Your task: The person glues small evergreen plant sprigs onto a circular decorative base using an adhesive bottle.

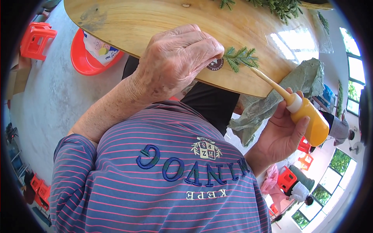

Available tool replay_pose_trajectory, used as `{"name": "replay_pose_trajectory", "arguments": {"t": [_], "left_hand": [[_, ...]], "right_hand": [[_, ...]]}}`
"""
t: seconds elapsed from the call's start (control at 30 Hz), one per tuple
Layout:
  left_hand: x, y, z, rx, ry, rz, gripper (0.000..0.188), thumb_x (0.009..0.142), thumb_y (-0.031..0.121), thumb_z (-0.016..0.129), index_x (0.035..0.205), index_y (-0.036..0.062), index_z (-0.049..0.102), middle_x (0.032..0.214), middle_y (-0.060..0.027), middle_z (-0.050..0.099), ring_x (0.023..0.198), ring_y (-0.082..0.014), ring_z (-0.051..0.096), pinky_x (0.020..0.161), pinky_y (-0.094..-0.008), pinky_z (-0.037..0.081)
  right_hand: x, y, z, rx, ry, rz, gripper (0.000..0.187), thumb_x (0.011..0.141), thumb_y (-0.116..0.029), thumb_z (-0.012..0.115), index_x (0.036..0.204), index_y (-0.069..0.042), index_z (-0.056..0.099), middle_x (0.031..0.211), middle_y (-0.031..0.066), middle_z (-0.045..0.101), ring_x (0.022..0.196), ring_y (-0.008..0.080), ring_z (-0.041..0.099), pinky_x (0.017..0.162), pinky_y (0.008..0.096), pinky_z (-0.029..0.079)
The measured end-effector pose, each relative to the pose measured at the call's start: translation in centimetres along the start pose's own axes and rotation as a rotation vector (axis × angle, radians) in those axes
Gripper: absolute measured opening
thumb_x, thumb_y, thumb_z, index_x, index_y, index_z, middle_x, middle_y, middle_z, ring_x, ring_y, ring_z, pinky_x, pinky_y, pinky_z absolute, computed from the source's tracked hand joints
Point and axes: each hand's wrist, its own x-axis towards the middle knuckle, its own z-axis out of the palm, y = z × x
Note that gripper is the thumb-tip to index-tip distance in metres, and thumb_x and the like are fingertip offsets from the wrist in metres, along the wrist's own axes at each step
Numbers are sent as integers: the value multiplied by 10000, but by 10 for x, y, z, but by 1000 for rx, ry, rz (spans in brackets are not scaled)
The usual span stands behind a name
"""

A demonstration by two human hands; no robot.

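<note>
The left hand [176, 58] is curled into a narrow pinch on one small green conifer sprig [241, 58], pressing it against the glossy wooden tabletop [155, 19] beside one round dark sticker [215, 64]. The right hand [281, 132] grips one smooth orange squeeze bottle [311, 118], its long tapered nozzle near the sprig. One crumpled grey-green cloth [283, 91] hangs over the tabletop edge between both hands; more sprigs lie at the far edge.

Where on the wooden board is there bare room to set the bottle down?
On the wooden board, the bare stretch lies between the left hand and the far greenery, plus its left end. It is crowded around the green sprig, where the right hand aims the orange glue bottle.
</note>
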Motion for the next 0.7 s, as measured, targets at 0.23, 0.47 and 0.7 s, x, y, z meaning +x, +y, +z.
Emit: {"name": "replay_pose_trajectory", "arguments": {"t": [0.23, 0.47, 0.7], "left_hand": [[0, 0, 1, -3, 1, 5, 252, 611, -77, 726, 808, 18, 601, 728, -79, 626, 651, -202, 605, 578, -272, 491], [1, 2, 1, -5, -4, 0, 255, 611, -85, 722, 809, 19, 601, 729, -80, 627, 652, -202, 604, 579, -271, 493], [2, 3, 1, -13, -17, 4, 252, 617, -86, 721, 816, 16, 603, 738, -88, 630, 656, -202, 607, 582, -270, 495]], "right_hand": [[0, -3, -2, 13, 1, -18, 444, 918, -169, 527, 1249, 80, 365, 1222, 289, 464, 1113, 442, 503, 808, 387, 576], [3, -8, -9, 40, 18, -25, 439, 917, -167, 529, 1244, 79, 369, 1220, 297, 463, 1116, 441, 502, 809, 392, 575], [1, -6, -9, 18, 0, -29, 432, 916, -160, 528, 1246, 73, 374, 1228, 295, 455, 1115, 445, 500, 806, 388, 577]]}}
